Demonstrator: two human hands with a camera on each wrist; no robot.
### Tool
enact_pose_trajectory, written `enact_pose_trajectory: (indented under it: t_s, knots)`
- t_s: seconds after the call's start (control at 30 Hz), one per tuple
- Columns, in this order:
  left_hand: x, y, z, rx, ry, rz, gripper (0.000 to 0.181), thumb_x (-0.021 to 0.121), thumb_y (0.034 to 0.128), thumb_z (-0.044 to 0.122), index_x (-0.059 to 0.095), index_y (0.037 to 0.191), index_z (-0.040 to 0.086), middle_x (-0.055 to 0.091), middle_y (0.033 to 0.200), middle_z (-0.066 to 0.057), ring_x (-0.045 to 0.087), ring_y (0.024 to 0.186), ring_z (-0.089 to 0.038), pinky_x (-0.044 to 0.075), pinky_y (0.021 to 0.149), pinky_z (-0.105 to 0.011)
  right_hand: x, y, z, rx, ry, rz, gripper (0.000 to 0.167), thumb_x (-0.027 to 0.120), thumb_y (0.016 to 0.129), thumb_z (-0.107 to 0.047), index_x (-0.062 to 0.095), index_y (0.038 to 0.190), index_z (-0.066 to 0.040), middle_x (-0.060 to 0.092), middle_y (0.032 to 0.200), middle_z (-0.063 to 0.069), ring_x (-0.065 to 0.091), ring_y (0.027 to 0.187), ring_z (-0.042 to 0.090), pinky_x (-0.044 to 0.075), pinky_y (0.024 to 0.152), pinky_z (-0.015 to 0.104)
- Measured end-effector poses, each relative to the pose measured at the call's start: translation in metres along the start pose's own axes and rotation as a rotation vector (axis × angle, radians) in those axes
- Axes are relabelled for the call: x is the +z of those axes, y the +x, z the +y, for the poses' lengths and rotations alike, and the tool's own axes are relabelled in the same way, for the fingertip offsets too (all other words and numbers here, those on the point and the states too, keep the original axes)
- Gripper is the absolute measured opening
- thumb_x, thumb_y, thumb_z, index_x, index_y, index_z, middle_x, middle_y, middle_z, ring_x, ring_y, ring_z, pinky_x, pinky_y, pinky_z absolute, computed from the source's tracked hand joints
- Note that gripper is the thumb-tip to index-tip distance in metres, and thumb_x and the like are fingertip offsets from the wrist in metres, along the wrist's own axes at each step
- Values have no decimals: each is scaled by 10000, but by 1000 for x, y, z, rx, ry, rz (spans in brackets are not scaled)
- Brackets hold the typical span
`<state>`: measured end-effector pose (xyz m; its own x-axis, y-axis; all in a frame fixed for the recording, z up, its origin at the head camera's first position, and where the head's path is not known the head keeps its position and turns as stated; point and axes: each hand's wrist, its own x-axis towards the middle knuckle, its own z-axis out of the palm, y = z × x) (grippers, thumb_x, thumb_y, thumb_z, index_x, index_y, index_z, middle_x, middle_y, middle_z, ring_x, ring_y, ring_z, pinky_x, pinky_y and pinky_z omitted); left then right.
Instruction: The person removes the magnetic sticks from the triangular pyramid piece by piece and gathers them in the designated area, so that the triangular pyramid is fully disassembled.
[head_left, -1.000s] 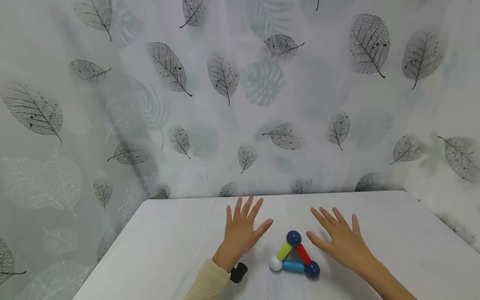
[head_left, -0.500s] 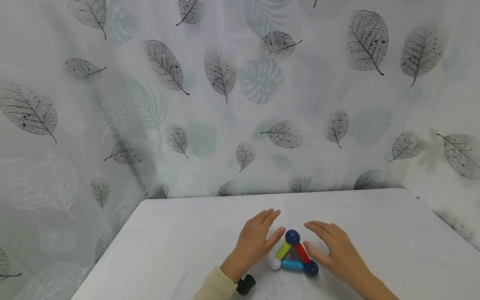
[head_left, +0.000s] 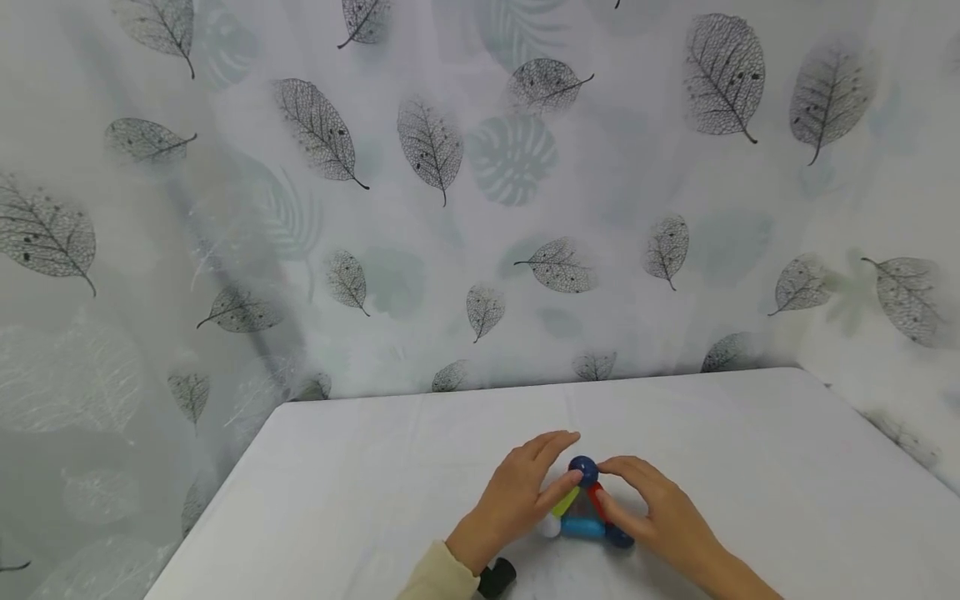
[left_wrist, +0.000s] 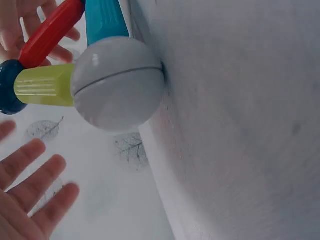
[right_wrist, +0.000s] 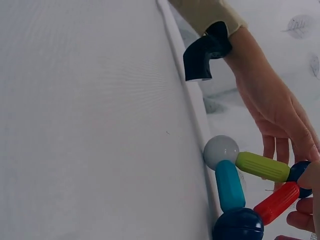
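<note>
A triangle of magnetic rods and balls stands on the white table [head_left: 360, 483]. A dark blue ball [head_left: 584, 470] forms its top, a white ball [head_left: 550, 526] and a second dark blue ball [head_left: 619, 536] its lower corners. Yellow-green [left_wrist: 46, 86], red [right_wrist: 276, 203] and light blue [head_left: 582, 527] rods join them. My left hand [head_left: 513, 492] is beside the top ball, thumb tip over it and the other fingers extended. My right hand [head_left: 663, 512] comes from the right, index finger beside that ball and thumb over the red rod. Firm contact is unclear.
A black wrist device [head_left: 497, 577] sits at the left cuff [head_left: 442, 575]. Behind the table's far edge hangs a leaf-patterned curtain [head_left: 480, 208], which also runs along both sides.
Both hands have come inward from spread positions beside the triangle to its top ball, their fingers bending slightly. The triangle itself has stayed in place as the head view shifted a little.
</note>
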<state>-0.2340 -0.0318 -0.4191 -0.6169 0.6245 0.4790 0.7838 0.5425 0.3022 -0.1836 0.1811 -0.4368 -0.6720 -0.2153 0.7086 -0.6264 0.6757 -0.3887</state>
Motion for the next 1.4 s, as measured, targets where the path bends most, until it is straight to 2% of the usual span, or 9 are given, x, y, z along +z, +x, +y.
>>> enact_pose_trajectory:
  t_s: [0.17,0.3,0.4,0.53,0.77,0.93,1.2,1.4]
  knots:
    - [3,-3,-1,127,-139,-11,455,511,1012,325,434,1453,247,491,1397,-24,585,1180,-115,496,913,-206,8,1,3,-44,147,16,364,795,741,24,666,1038,-143,670,976,-54,632,837,107,543,679,222]
    - [4,-7,-2,173,-173,-30,469,555,996,249,432,1448,211,507,1365,-22,572,1182,-88,470,909,-149,15,-1,5,14,263,-33,310,789,774,-4,672,1025,-142,678,914,-37,625,769,50,550,581,259]
    - [4,-9,-2,151,-203,-45,465,561,994,221,437,1441,196,526,1324,-12,582,1139,-76,470,898,-145,19,-2,6,58,298,-62,265,771,810,-33,678,1039,-129,692,901,-30,621,751,13,539,565,239]
    - [4,-9,-3,127,-218,-66,456,551,998,225,436,1438,199,539,1290,-13,588,1097,-78,474,887,-148,20,-1,7,66,317,-70,254,754,824,-22,675,1053,-101,702,889,-14,624,748,6,530,543,234]
    - [5,-5,-6,162,-182,-42,446,549,1000,209,431,1430,207,548,1269,-7,587,1089,-57,464,864,-117,19,1,9,63,309,-63,245,748,830,-21,673,1044,-113,695,855,-29,621,748,7,529,537,232]
    - [4,-4,-6,159,-215,-62,448,559,993,202,441,1426,199,550,1279,-20,582,1119,-80,466,881,-131,18,1,10,68,310,-62,269,749,824,-12,675,1053,-131,694,851,-58,624,750,12,526,532,236]
    - [7,-1,-7,193,-203,-57,442,552,996,185,430,1420,191,543,1277,-19,572,1137,-73,452,910,-128,17,-1,9,126,303,-63,253,750,829,-36,675,1041,-152,684,836,-97,611,749,0,518,538,240]
    - [7,1,-4,142,-242,-103,438,532,999,204,428,1424,195,531,1291,-28,580,1103,-83,444,912,-119,14,-1,9,170,289,-75,231,746,841,-61,680,1040,-158,685,839,-109,598,751,-14,507,545,237]
